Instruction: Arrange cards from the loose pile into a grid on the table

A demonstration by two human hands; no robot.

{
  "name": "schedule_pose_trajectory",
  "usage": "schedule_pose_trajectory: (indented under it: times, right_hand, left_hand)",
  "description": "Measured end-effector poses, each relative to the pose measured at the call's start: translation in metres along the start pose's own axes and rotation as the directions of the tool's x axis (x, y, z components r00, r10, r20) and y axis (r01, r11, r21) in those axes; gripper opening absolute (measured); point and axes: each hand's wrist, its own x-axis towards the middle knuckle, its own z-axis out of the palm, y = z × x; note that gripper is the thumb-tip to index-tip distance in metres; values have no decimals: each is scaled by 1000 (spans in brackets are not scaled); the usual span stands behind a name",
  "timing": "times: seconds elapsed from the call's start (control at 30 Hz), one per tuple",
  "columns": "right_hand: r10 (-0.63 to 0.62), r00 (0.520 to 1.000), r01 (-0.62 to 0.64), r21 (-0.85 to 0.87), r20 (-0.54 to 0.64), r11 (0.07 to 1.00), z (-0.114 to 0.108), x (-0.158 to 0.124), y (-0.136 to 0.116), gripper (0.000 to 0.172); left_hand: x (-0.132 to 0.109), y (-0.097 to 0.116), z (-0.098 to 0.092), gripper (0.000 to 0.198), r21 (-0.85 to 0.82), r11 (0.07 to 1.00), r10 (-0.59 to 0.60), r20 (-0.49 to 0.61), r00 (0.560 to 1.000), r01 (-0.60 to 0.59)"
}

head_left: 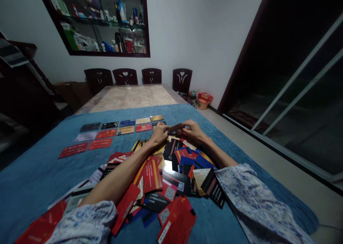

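Between my two hands is a brownish card (175, 127), held up just beyond a heap of cards. My left hand (160, 132) pinches its left end, and my right hand (193, 130) grips its right end. Below my wrists the loose pile spreads out, with a red card (152, 176), a black card (213, 188) and a blue card (203, 163) among many others, overlapping at all angles. To the left of my left hand, several cards lie face up in rows, among them a red card (100, 143) and a gold card (125, 130).
A blue cloth (34, 165) covers the near part of the table; its marble-patterned top (134, 95) shows beyond. Dark chairs, one of them a chair (182, 79) at the far right, stand behind it. A glass shelf (107, 22) with bottles is set into the wall.
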Motion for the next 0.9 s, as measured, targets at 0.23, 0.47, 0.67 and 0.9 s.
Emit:
schedule_pose_trajectory:
  times: [0.23, 0.47, 0.67, 0.9]
  right_hand:
    - [-24, 996, 29, 45, -90, 999, -3, 3, -2, 10]
    - [-31, 991, 42, 76, -133, 996, -3, 5, -11, 16]
    - [-37, 992, 26, -96, -119, 995, -7, 5, -23, 25]
    - [-40, 999, 32, -270, -22, 962, -10, 4, -31, 25]
  left_hand:
    - [0, 2, -1, 24, -15, 1000, -12, -19, 1000, 12]
    - [1, 2, -2, 30, -20, 1000, 1, -95, 995, -3]
    - [1, 2, -3, 37, -33, 999, 16, -142, 990, -21]
    - [-1, 9, -7, 31, -29, 997, 72, -160, 985, -77]
